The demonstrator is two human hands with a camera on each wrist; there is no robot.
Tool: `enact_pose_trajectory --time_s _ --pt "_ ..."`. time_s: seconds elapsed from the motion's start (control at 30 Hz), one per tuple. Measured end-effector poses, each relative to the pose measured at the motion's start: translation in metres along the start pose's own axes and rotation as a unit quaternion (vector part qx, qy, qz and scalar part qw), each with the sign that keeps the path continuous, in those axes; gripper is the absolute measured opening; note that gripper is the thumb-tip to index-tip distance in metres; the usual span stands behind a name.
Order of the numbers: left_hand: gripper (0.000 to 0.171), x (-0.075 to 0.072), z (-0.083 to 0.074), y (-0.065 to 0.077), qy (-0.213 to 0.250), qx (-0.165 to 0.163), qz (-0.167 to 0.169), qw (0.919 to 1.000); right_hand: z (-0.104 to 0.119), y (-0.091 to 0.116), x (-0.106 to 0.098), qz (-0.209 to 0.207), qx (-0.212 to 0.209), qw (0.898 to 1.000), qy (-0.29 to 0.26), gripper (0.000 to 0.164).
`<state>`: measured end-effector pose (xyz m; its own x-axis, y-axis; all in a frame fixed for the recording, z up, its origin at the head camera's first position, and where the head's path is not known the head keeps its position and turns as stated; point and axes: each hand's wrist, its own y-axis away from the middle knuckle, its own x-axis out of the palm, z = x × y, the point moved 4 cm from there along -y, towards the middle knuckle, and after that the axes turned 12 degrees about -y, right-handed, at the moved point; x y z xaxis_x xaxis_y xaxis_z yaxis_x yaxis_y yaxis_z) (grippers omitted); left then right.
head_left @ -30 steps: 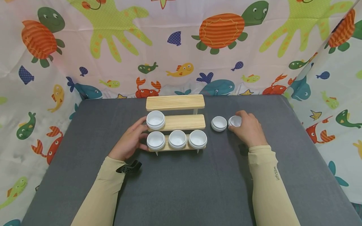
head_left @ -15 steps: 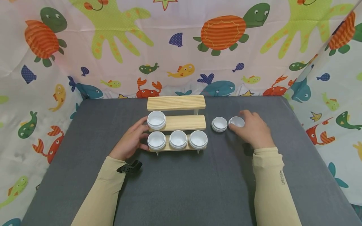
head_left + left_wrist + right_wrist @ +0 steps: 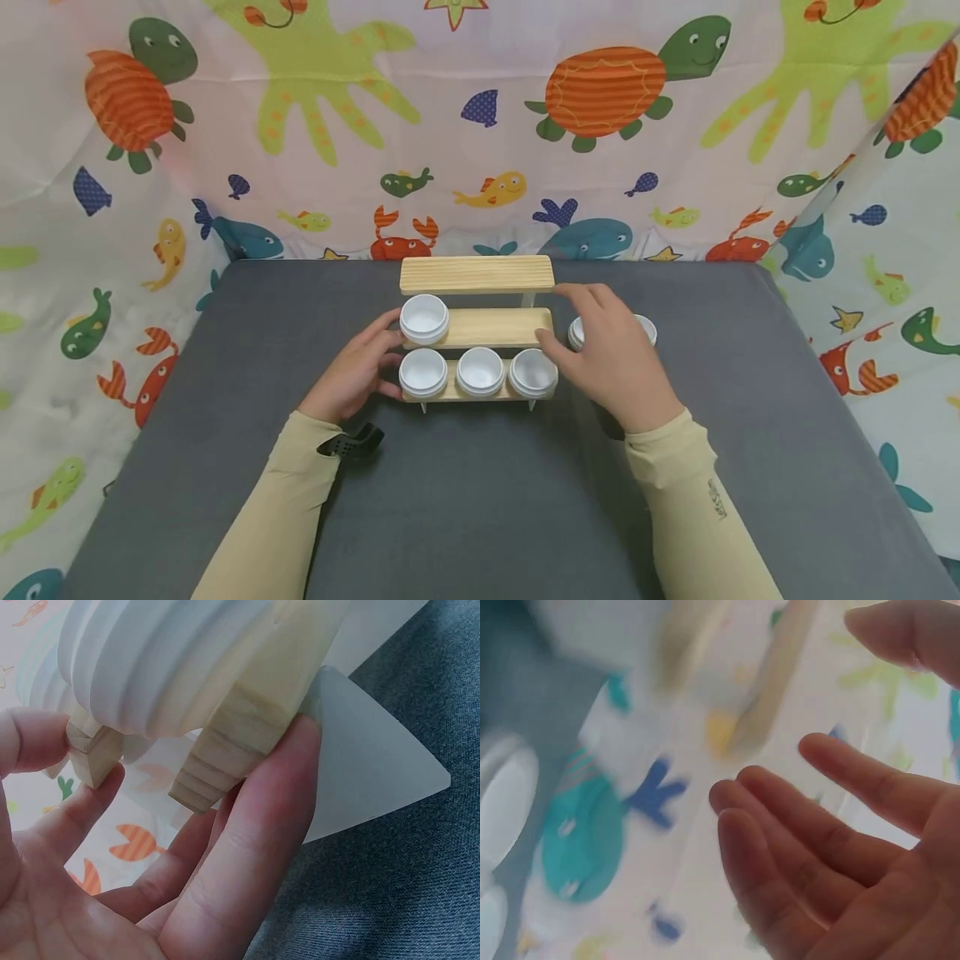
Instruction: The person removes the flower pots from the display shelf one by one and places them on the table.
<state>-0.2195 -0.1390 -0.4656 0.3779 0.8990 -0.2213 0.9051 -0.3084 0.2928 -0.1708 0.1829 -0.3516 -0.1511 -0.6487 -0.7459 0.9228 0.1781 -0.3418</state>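
A three-tier wooden stand [image 3: 477, 275] with translucent supports stands on the grey cloth. My left hand [image 3: 352, 371] holds its left side; in the left wrist view the thumb [image 3: 247, 832] and fingers [image 3: 90, 814] are on the board ends. One white ridged bowl [image 3: 424, 317] sits at the left of the middle tier. Several more, including a white bowl [image 3: 480, 372], line the front tier. My right hand [image 3: 618, 362] is at the stand's right end, thumb and fingers spread, holding nothing in the right wrist view. It partly hides two other white bowls [image 3: 647, 327] behind it.
Grey cloth [image 3: 465, 508] covers the table. A white curtain [image 3: 435, 75] printed with sea animals hangs behind it and along both sides.
My right hand has left the bowl at the far right and moved left to the stand's right end. My left hand keeps its place on the stand. The view has shifted slightly.
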Motion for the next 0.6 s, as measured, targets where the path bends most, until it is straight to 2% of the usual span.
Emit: enact_pose_trajectory --time_s 0.1,0.33,0.47,0.6 --pt "0.062 0.002 0.001 0.001 0.001 0.0 0.0 1.0 0.028 -0.007 0.012 0.02 -0.047 0.999 0.002 0.059" --pt "0.06 0.001 0.001 0.001 0.002 0.007 0.012 0.9999 0.084 -0.023 0.043 0.074 -0.12 0.99 0.024 0.054" --pt "0.058 0.0 0.0 0.002 0.0 0.013 0.012 0.9998 0.104 -0.03 0.059 0.097 -0.154 0.983 0.037 0.05" --pt "0.057 0.0 0.0 0.002 0.0 0.017 0.012 0.9998 0.115 -0.036 0.07 0.11 -0.169 0.978 0.054 0.053"
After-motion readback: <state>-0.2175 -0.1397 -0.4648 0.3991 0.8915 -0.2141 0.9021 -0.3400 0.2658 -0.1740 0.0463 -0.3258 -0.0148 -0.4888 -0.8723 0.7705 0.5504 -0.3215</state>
